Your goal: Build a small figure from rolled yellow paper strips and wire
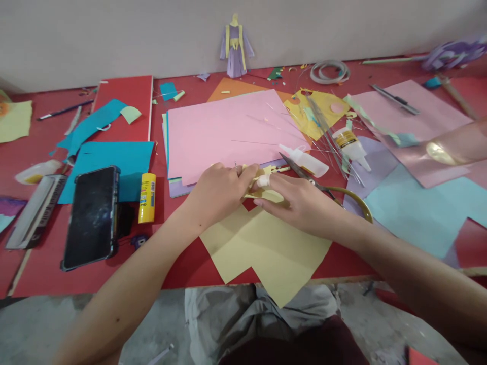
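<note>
My left hand [220, 191] and my right hand [302, 202] meet at the middle of the table. Between them is a small piece of pale yellow paper [269, 194], gripped by the fingers of both; its far side shows narrow, jagged strips. White tape wraps one finger of my right hand. Some fingertips are hidden behind the knuckles. Under my wrists lies a large pale yellow sheet [266, 248] with notched edges, its front corner hanging over the table edge. Scissors [325, 187] with yellow handles lie partly open just beyond my right hand.
Pink sheets [224, 126] are stacked ahead. White glue bottles [306, 162] and thin wires lie to their right. On the left are a phone [91, 218], a yellow glue stick [147, 197] and a knife box [38, 213]. A paper figure [236, 48] leans on the wall.
</note>
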`<control>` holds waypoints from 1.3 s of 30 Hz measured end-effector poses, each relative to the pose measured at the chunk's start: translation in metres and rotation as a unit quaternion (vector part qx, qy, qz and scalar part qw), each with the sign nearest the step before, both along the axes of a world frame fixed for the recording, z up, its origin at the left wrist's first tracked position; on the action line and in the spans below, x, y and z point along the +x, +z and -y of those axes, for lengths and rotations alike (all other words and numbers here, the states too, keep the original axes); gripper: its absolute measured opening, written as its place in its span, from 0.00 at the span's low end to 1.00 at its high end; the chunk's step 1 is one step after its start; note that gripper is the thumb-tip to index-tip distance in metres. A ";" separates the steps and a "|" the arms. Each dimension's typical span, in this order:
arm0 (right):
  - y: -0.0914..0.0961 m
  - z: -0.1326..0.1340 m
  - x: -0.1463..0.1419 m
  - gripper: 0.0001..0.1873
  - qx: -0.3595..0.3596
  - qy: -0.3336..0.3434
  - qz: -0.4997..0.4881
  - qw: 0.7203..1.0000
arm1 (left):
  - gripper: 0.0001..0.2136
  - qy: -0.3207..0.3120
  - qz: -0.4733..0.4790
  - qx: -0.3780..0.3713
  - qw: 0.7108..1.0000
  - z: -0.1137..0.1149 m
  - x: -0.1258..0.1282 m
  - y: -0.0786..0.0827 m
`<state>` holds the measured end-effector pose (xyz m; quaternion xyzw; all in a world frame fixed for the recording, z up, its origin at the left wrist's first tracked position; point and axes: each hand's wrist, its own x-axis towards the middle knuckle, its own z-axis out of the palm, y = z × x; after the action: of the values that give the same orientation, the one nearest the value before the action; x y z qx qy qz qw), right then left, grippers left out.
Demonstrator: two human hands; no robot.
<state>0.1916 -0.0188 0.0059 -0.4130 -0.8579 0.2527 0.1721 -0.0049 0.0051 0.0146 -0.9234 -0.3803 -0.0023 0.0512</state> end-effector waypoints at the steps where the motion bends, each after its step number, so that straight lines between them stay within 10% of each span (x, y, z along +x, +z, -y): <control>1: 0.000 0.000 0.000 0.11 0.002 0.001 0.001 1.000 | 0.14 0.000 -0.001 0.001 1.000 0.000 0.000 0.000; 39: -0.003 0.003 0.001 0.12 0.107 0.003 -0.006 0.994 | 0.16 -0.044 0.028 0.040 0.998 -0.002 -0.003 -0.005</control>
<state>0.1925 -0.0214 0.0030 -0.3882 -0.8802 0.1623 0.2197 -0.0082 0.0074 0.0096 -0.9358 -0.3407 -0.0459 0.0776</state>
